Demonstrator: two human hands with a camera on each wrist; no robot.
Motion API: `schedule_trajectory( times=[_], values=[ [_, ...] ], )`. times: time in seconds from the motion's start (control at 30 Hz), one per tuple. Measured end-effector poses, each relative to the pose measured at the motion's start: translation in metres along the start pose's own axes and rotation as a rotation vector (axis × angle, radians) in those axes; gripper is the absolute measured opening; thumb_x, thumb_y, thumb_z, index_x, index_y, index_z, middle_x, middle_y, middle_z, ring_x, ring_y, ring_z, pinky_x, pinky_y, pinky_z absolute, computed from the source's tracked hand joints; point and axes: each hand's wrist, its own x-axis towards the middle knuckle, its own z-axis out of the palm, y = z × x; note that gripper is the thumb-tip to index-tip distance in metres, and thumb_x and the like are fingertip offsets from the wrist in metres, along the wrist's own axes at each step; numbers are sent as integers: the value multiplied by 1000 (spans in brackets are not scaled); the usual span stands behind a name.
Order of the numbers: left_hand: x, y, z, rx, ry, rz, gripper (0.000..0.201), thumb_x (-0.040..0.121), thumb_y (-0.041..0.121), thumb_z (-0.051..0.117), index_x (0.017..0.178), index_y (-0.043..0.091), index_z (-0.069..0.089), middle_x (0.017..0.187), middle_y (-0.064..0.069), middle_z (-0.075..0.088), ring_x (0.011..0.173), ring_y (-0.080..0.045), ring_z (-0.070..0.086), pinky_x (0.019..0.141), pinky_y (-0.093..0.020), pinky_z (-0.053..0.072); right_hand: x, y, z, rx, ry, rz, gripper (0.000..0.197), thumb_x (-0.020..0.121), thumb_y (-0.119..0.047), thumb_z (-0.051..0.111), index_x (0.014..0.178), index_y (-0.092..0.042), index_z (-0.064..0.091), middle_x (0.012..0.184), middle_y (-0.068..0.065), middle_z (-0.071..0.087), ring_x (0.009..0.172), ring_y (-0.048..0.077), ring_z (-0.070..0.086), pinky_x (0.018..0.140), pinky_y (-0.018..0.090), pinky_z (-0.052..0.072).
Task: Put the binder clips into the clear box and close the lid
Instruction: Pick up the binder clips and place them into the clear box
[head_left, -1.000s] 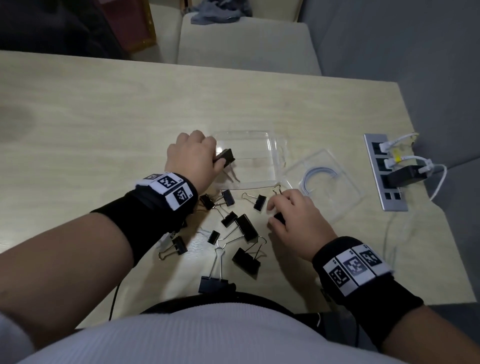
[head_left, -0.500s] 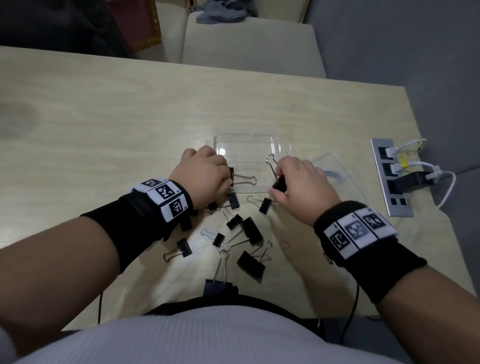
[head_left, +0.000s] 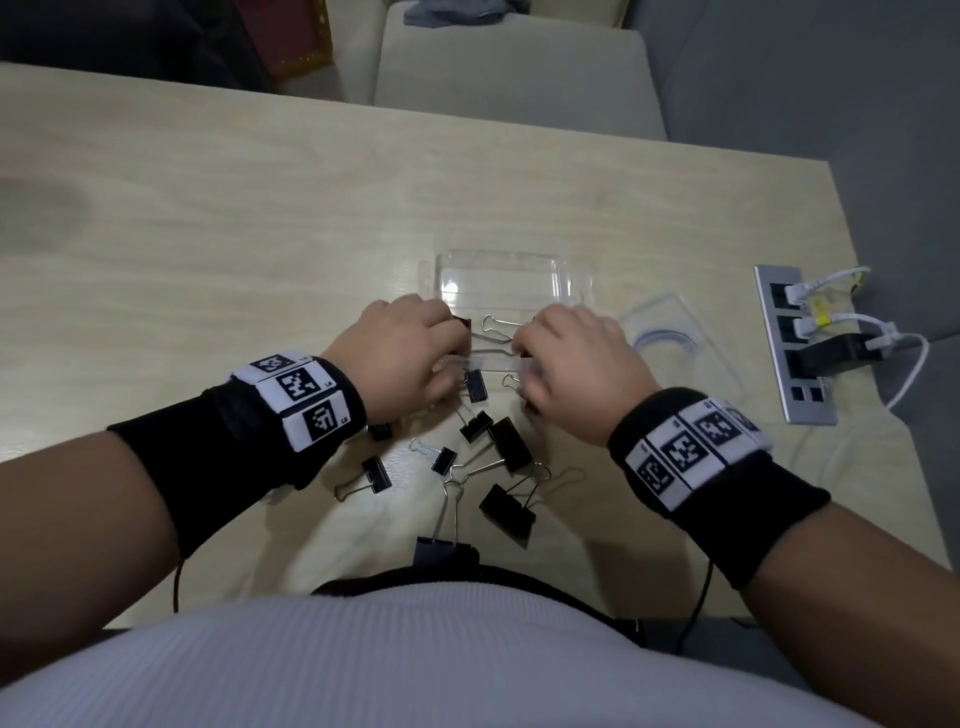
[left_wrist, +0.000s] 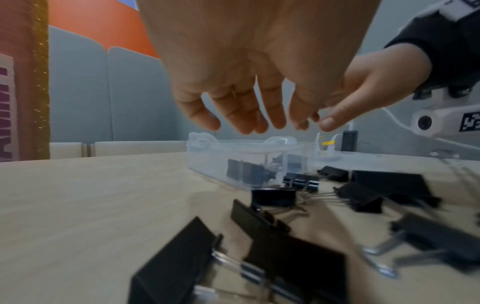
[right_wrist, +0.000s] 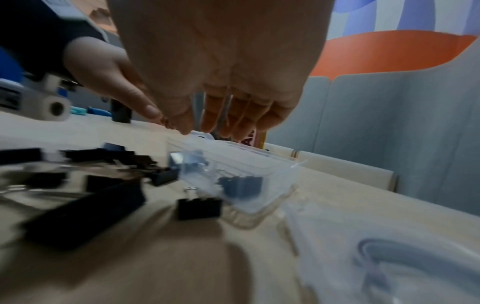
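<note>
Head view: left hand (head_left: 410, 353) and right hand (head_left: 571, 364) over near rim of clear plastic box (head_left: 498, 280); most black metal binder clips (head_left: 506, 506) on pale wooden table (head_left: 208, 208); clear lid (head_left: 675, 343) off, beside box. Left wrist: fingers (left_wrist: 233, 111) loose, empty; two clips inside. Right wrist: fingers (right_wrist: 233, 115) relaxed, empty.

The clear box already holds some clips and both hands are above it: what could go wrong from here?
1. Both hands, left hand and right hand, crowd the near edge of the clear box; they may bump each other or push the light box away.
2. Many binder clips lie tangled on the table; lifting one may drag others along.
3. The lid lies apart at the right; upright wire handles may stop it from closing.
</note>
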Motion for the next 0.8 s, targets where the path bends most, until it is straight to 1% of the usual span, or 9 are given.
schedule_trajectory(
  times=[0.07,0.13,0.2,0.3,0.37,0.47,0.53,0.67,0.8],
  values=[
    [-12,9,-4,-73,-119,118,30,82,46,49,97,24,64,90,2,63,81,-23,60,68,-35,49,-20,-9,9,35,-109,-117,24,82,-25,55,106,-20,57,101,2,55,91,23,50,82,42,45],
    [-26,21,-5,-93,-335,243,37,79,56,47,101,30,63,91,7,62,82,-17,59,69,-31,49,-37,-11,22,10,-274,-168,39,81,-24,56,120,-26,52,111,0,53,94,23,50,81,39,43],
    [-38,32,0,-8,-532,377,41,76,57,52,112,38,57,100,10,59,91,-14,57,76,-33,49,-46,-9,33,-8,-356,-156,52,81,-25,55,131,-32,43,125,-2,49,102,23,49,85,38,43],
    [-47,39,10,93,-732,479,55,75,46,61,127,41,45,116,6,55,107,-20,52,89,-40,46,-50,-5,42,63,-289,-93,43,86,-25,56,128,-25,47,127,2,50,105,25,52,87,39,47],
    [-48,40,17,113,-776,508,61,76,42,64,132,39,41,121,1,54,112,-24,50,92,-43,43,-50,-3,46,77,-236,-63,34,87,-22,59,120,-18,53,130,6,51,105,29,54,85,40,49],
    [-51,43,29,138,-688,541,55,79,36,61,131,38,41,115,-3,57,106,-28,54,87,-42,45,-51,0,49,78,-219,-21,31,85,-15,60,116,-14,54,138,7,48,108,31,52,88,41,49],
    [-51,42,33,158,-585,547,49,78,34,60,125,36,47,106,-2,61,97,-28,58,80,-41,48,-49,-1,47,87,-224,-1,27,86,-16,58,113,-13,54,130,6,50,103,28,52,84,40,49],
    [-46,29,36,182,-391,562,44,66,39,70,108,32,58,89,3,64,78,-23,64,61,-35,52,-47,3,43,86,-266,112,33,83,-31,64,107,-13,51,118,5,48,94,26,55,73,36,49],
    [-41,21,32,80,-280,541,29,72,40,65,99,29,62,84,4,62,73,-21,61,58,-32,51,-51,11,41,92,-225,146,42,81,-44,66,108,-16,51,113,4,52,86,24,57,71,36,50]
  ],
)
